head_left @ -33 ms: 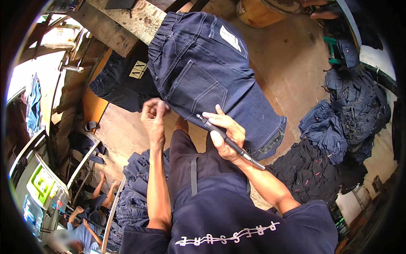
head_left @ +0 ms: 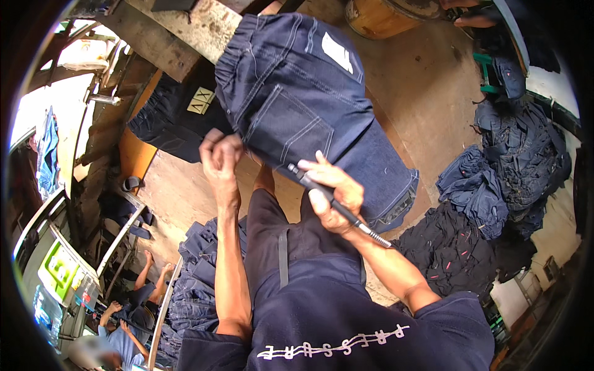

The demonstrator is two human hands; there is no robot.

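Note:
Dark blue denim shorts (head_left: pixel 291 93) with an elastic waistband and pale-stitched pockets lie spread out in front of me. My right hand (head_left: pixel 344 193) grips a black pen-shaped tool (head_left: pixel 334 203) with a metal tip and a spring at its rear end. The tip is by the lower edge of the shorts, below a back pocket; contact cannot be made out. At the left of that edge, my left hand (head_left: pixel 221 157) has its fingers curled together and blurred; whatever they pinch is hidden. Darker shorts (head_left: pixel 176 120) with a cream patch lie to the left, partly covered.
A board (head_left: pixel 154 43) juts in at the far left, with a yellowish tub (head_left: pixel 393 15) at the back. Heaps of dark garments (head_left: pixel 520 154) lie on the right. Folded denim (head_left: pixel 198 290) is piled beside my left arm. Another person (head_left: pixel 127 340) sits at lower left.
My left hand has shifted slightly left and toward the far side, with its fingers blurring. My right hand, holding the tool, has barely moved.

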